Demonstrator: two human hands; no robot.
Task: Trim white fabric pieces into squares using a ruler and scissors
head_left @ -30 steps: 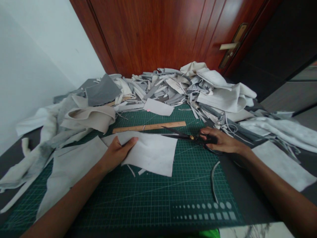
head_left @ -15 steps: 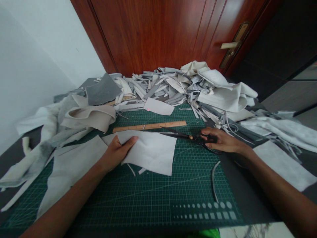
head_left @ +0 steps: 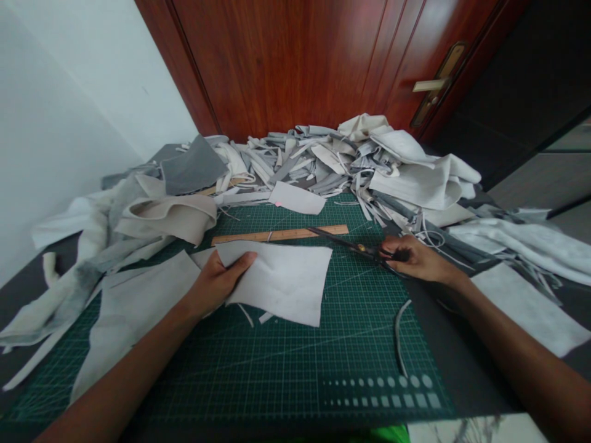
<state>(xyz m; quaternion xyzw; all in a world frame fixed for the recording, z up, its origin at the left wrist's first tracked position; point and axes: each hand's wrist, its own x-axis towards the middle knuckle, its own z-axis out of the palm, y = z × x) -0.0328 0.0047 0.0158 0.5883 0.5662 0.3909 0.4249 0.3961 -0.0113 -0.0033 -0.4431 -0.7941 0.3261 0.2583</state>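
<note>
My left hand (head_left: 224, 277) grips a white piece of fabric (head_left: 286, 280) at its left end, thumb on top and fingers hidden beneath. My right hand (head_left: 410, 258) is closed around the handles of black scissors (head_left: 364, 249). Their blades look closed together and point left, over the right part of a wooden ruler (head_left: 281, 234). The scissors are apart from the fabric, just beyond its upper right corner. Below both hands lies a green cutting mat (head_left: 277, 381) with grid lines.
Scraps of grey and white fabric (head_left: 300, 160) are heaped along the back against a wooden door (head_left: 286, 67). More fabric (head_left: 170, 215) lies on the left, and folded pieces (head_left: 425, 178) on the right. A small white rectangle (head_left: 298, 198) rests behind the ruler; a thin strip (head_left: 399, 338) lies at right.
The scissors have come away from the fabric's upper edge, swinging up and to the right, and their blades have closed. My left hand and the fabric have barely moved.
</note>
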